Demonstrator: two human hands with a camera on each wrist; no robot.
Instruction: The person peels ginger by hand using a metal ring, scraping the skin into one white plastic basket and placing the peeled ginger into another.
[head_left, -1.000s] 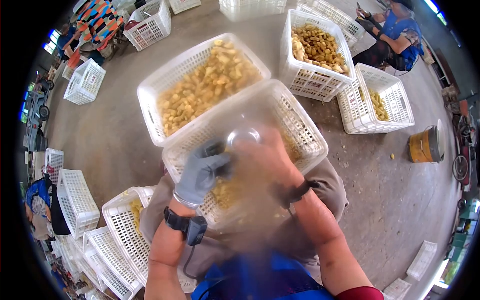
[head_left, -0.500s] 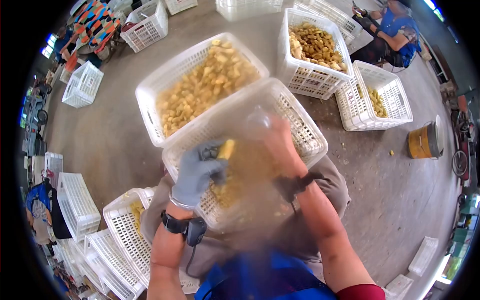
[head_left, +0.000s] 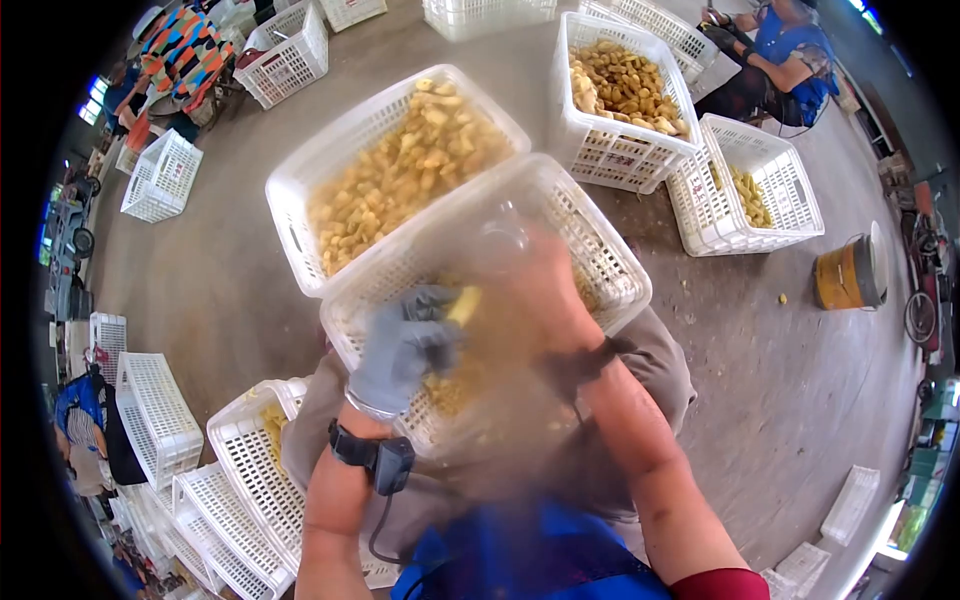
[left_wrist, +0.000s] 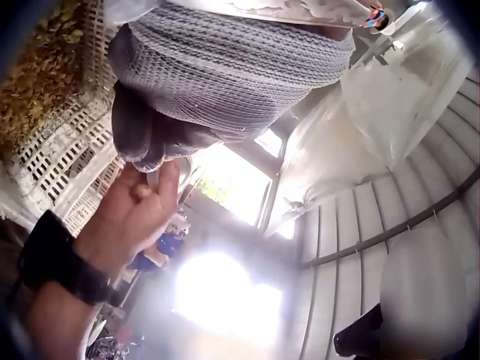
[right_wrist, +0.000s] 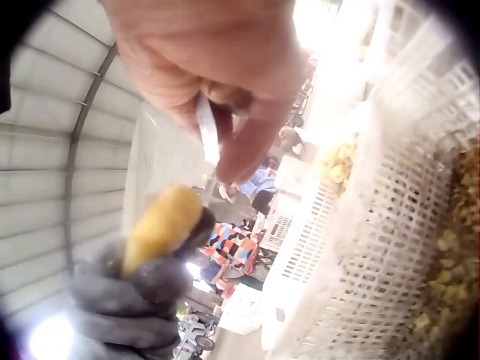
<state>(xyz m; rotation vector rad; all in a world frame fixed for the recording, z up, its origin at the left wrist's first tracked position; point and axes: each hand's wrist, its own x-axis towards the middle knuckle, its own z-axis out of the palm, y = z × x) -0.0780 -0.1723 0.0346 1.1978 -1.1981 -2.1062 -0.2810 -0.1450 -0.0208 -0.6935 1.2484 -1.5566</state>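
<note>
A grey-gloved left hand [head_left: 398,350] grips a yellow, root-like piece [head_left: 463,305] above the near white crate [head_left: 632,290]. In the right wrist view the piece [right_wrist: 163,223] stands up out of the dark glove fingers [right_wrist: 131,307]. The bare right hand [head_left: 540,285] is blurred in the head view; in the right wrist view this hand [right_wrist: 217,67] pinches a small shiny metal blade [right_wrist: 207,129] between thumb and curled fingers, apart from the piece. Small yellow scraps [right_wrist: 442,292] lie in the near crate. A clear round blur [head_left: 502,238] covers part of the head view.
Beyond the near crate a second crate [head_left: 285,205] holds many yellow pieces. More crates [head_left: 615,160] with pieces stand at the upper right, others at the left [head_left: 155,410]. A yellow bucket [head_left: 838,278] stands right. A person in blue [head_left: 790,60] sits upper right.
Since one second ago the yellow piece has come into clearer view in the left hand. The right hand has shifted slightly near it. The head view has moved a little.
</note>
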